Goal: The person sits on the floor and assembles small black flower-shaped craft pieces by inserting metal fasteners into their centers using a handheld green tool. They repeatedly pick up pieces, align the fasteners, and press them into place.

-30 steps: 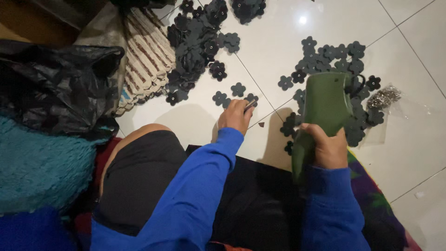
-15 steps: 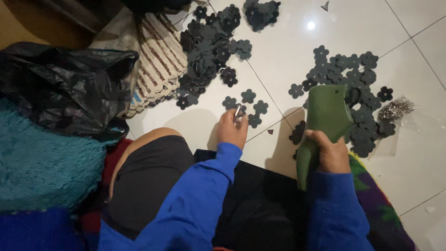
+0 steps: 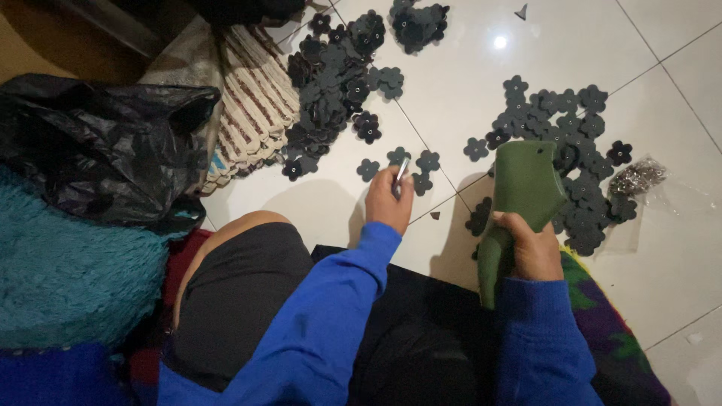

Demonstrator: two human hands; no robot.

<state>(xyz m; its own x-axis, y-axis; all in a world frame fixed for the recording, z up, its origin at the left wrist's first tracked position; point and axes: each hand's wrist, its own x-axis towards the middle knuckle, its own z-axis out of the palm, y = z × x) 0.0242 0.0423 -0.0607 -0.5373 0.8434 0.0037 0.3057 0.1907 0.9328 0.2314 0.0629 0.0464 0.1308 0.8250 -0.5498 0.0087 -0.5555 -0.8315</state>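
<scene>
Head view: our left hand [image 3: 389,201] pinches a small metal pin [image 3: 401,171] above the black flower cutouts [image 3: 397,156]; our right hand [image 3: 532,252] grips the green tool [image 3: 519,197]; we keep both steady.

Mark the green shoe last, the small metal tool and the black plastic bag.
green shoe last [image 3: 526,180]: head view, broad upper body.
small metal tool [image 3: 401,171]: head view, shaft above the left hand's fingers.
black plastic bag [image 3: 105,150]: head view, crumpled middle.

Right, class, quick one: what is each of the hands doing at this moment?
Left hand: closed on a small metal punch above the black flower cutouts.
Right hand: closed around the green shoe last, held upright.
</scene>
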